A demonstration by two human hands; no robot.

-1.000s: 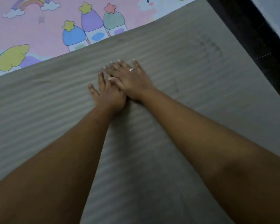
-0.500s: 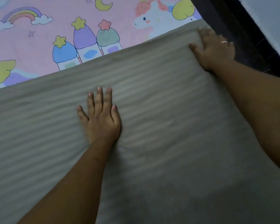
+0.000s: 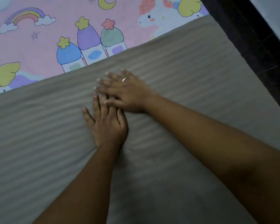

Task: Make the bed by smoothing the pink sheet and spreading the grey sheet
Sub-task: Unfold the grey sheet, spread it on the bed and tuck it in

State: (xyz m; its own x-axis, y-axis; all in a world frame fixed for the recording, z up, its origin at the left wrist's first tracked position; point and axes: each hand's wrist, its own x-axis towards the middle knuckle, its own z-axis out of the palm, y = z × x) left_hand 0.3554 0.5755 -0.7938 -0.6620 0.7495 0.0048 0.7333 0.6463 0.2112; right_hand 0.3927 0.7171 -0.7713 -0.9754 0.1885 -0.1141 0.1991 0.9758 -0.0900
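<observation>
The grey striped sheet [image 3: 184,75] covers most of the bed in front of me. Beyond its far edge lies the pink sheet [image 3: 31,50], printed with rainbows, castles and a unicorn. My left hand [image 3: 106,125] rests flat on the grey sheet near its middle, fingers straight. My right hand [image 3: 124,92], wearing a ring, lies flat too, its palm overlapping the fingertips of the left hand. It is blurred by motion. Neither hand holds any cloth.
The bed's dark frame edge [image 3: 249,34] runs diagonally down the right side, with a pale floor or wall [image 3: 275,12] beyond it at the top right. The grey sheet reaches the right edge of the mattress.
My right hand has swept back from the sheet's far right corner to the middle, landing over the left hand's fingers. The left hand has stayed nearly still.
</observation>
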